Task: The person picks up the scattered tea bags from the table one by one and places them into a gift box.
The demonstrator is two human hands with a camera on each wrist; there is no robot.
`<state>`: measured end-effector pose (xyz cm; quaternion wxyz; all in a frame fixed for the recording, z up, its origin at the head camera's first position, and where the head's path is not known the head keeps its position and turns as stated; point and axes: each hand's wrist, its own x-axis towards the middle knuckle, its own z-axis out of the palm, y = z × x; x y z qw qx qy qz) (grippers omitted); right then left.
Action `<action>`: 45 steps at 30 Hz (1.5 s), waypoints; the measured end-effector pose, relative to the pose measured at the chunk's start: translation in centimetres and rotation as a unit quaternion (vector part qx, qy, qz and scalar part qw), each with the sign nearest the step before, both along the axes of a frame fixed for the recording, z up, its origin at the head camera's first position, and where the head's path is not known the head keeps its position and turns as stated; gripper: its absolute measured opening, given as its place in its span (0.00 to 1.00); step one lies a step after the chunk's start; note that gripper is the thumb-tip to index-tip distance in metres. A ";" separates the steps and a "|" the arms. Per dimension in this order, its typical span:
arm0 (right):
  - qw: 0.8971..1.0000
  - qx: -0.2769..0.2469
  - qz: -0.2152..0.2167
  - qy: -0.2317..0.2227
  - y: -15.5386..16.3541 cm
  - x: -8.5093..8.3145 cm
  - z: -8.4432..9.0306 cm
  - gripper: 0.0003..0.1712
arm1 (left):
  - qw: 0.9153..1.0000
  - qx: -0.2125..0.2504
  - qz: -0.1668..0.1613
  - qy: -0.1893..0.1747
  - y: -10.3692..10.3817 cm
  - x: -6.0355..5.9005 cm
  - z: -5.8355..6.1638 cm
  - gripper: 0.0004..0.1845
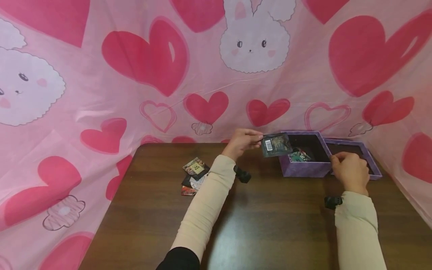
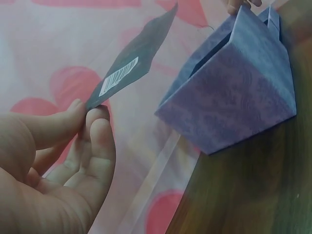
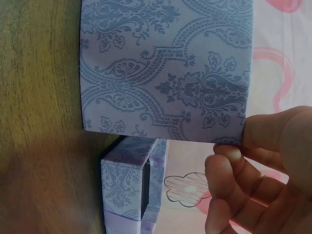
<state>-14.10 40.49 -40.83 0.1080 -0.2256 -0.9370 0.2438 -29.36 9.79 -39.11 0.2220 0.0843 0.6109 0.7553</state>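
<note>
So on my feeds the left hand (image 1: 242,144) has a dark packet (image 1: 277,144) pinched by one corner between thumb and fingertips, up above the table (image 1: 270,225) near its far edge, right of the middle. The right hand (image 1: 352,172) grips the near right corner of the purple box (image 1: 305,170), which stands by that same far edge. Room-wise, the tight side is the right: a shallow purple tray (image 1: 370,161) sits just beside the box, toward the far right corner. There's a wide stretch of wood from the box to the near edge, and more leftward until you reach a little pile of packets (image 1: 194,167) in from the left edge, partly hidden by the left sleeve (image 1: 210,200). Past the far edge it's pink heart-print cloth (image 1: 206,78). Now the fun bit: in the head view the packet overlaps the box's left rim, but the left wrist cam shows a gap between them, so it's not touching. Only the head cam looks down into the box, where some colourful packets (image 1: 298,155) lie against the dark lining. The right wrist cam gives me the swirly damask pattern up close, plus the thumb and fingertips right at the box's corner.
</note>
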 end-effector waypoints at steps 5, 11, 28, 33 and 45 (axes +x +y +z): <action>1.000 0.002 -0.003 -0.003 0.2 0.2 0.2 0.23 | 1.000 0.014 -0.006 -0.005 1.4 0.3 0.1 0.10; 1.000 -0.001 -0.001 -0.003 0.1 0.0 0.1 0.23 | 0.999 0.036 -0.004 -0.017 3.0 0.4 -0.2 0.09; 1.000 0.002 -0.005 -0.006 -0.5 0.5 0.2 0.23 | 0.997 0.067 -0.005 -0.037 7.2 1.5 -1.2 0.07; 1.000 0.006 -0.007 -0.003 -0.6 0.4 0.4 0.21 | 0.996 0.076 0.001 -0.038 7.9 1.7 -0.7 0.07; 1.000 0.005 -0.013 0.000 -0.4 0.2 0.1 0.22 | 0.994 0.094 0.012 -0.046 9.2 1.8 -0.5 0.06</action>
